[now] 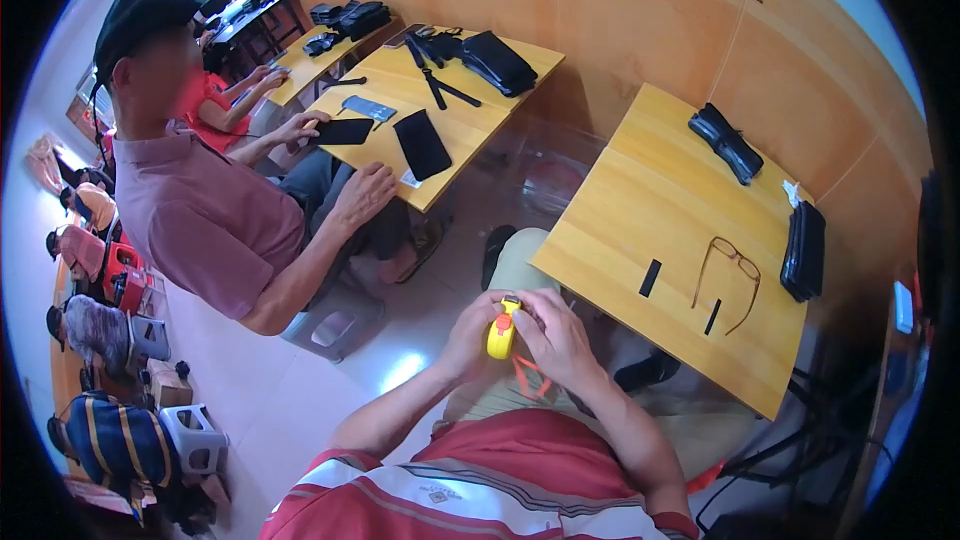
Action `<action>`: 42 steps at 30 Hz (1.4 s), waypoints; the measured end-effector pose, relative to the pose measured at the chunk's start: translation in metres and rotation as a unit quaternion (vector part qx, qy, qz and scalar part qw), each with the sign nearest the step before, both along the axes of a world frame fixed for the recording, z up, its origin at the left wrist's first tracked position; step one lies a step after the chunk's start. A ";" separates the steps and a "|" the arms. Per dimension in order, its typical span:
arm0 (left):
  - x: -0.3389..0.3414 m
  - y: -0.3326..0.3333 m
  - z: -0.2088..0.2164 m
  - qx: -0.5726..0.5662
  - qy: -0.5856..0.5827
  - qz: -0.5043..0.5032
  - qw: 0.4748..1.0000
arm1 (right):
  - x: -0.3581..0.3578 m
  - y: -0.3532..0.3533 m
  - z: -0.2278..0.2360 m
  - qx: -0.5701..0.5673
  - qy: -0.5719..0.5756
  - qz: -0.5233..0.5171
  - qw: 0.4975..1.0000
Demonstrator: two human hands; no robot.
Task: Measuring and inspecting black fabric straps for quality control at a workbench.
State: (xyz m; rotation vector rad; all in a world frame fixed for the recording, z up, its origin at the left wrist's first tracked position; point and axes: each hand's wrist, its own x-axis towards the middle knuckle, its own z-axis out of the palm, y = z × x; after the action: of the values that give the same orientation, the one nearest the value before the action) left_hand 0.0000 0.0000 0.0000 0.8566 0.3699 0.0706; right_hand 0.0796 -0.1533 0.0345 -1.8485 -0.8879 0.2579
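Because the table (605, 220) stands so near the person's knees, a bump from a leg could jolt everything on it. Of the pouches (725, 143), the one at the far right corner, hard by the edge, looks likeliest to be pushed off. Glasses (735, 260) lie open toward the right edge with their arms pointing to the near one, so a passing sleeve could hook or bend them.

Held off the table, over the lap (475, 402), is the yellow tape measure (499, 342). The left hand (465, 338) has its fingers wrapped round the body; the right hand (562, 342) grasps it from the other side, thumb and fingers near its top end. A slack grip could drop it to the floor (270, 400). Whether any blade is drawn out I cannot tell; if so, a sudden release could nip a finger. The orange strap (530, 378) hanging below could snag. Thin strips (650, 278) toward the near edge could be brushed away unnoticed.

Counted: one table beside the knees; two pouches, one along the wall-side edge, one at the far right corner; one pair of glasses; one tape measure; one strap; two strips, one between the ends of the glasses' arms; one white scrap (792, 192) beside the corner pouch.
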 end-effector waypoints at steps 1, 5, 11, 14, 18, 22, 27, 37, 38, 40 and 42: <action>0.001 0.006 0.003 0.044 -0.011 -0.011 0.999 | 0.006 0.008 0.002 0.007 0.046 0.021 0.999; 0.010 0.027 0.014 0.124 -0.014 0.017 0.992 | 0.031 0.035 -0.013 0.039 0.183 0.084 0.979; 0.023 0.046 0.018 0.047 -0.049 0.088 0.994 | 0.020 0.073 -0.023 0.081 0.110 0.063 0.989; 0.032 0.052 0.020 0.007 -0.064 0.122 0.990 | 0.030 0.086 -0.011 0.033 0.034 0.035 0.998; 0.048 0.068 0.004 0.045 -0.046 0.158 0.985 | 0.058 0.105 0.006 -0.042 -0.018 0.039 0.998; 0.061 0.118 -0.008 -0.138 -0.218 -0.022 0.966 | 0.090 0.131 0.025 -0.123 -0.139 0.071 0.980; 0.081 0.156 -0.005 0.160 -0.043 0.211 0.963 | 0.138 0.152 0.034 -0.263 -0.259 0.081 0.926; 0.123 0.237 -0.010 0.419 -0.045 0.187 0.887 | 0.232 0.212 0.025 -0.339 -0.334 0.068 0.877; 0.126 0.241 -0.013 0.517 -0.054 0.201 0.830 | 0.239 0.217 0.023 -0.345 -0.339 0.069 0.872; 0.131 0.263 -0.017 0.674 -0.035 0.182 0.715 | 0.244 0.233 0.023 -0.349 -0.340 0.077 0.870; 0.132 0.276 -0.030 0.672 -0.054 0.185 0.715 | 0.251 0.244 0.021 -0.359 -0.327 0.077 0.871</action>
State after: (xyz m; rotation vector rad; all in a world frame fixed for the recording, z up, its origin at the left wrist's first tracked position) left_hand 0.1318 0.2755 -0.0300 2.2122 0.3412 0.8535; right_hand 0.3301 0.0904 0.0559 -2.6325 -1.5600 0.0426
